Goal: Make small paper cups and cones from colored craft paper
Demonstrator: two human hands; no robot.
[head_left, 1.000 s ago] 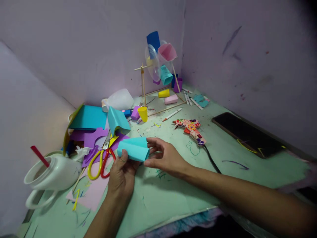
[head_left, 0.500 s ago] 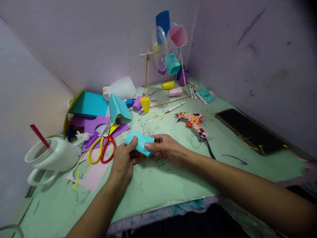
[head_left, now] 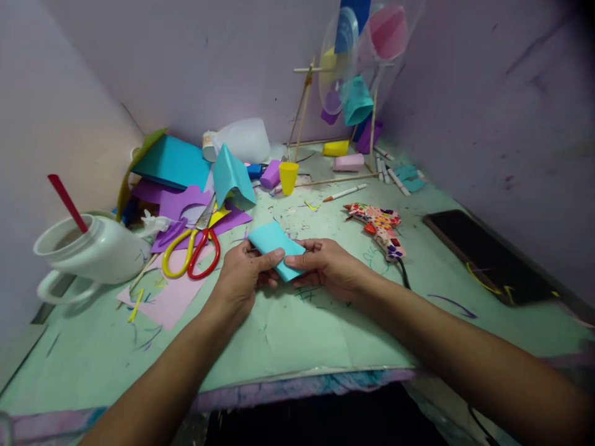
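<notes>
A folded piece of light-blue paper [head_left: 274,240] is held between both hands, just above the green table cover [head_left: 297,341]. My left hand [head_left: 245,267] grips its left and lower side, thumb pressed on top. My right hand [head_left: 323,265] pinches the right edge between thumb and fingers. The fingers beneath the paper are partly hidden. Left of my hands lie scissors [head_left: 191,253] with one yellow and one red handle loop. A flower-patterned glue gun [head_left: 377,224] lies to the right, its cord trailing toward my right forearm.
A wheel of clear discs with coloured paper cups [head_left: 357,102] stands on a stick frame [head_left: 304,105] at the back. Paper scraps [head_left: 181,207] pile at left, beside a white jug [head_left: 106,254] with a red stick. A phone [head_left: 483,254] lies right; markers [head_left: 344,192] lie behind.
The light-blue paper now looks flatter and is turned, with my left thumb moved to its lower part. The camera view has shifted, so the background sits differently.
</notes>
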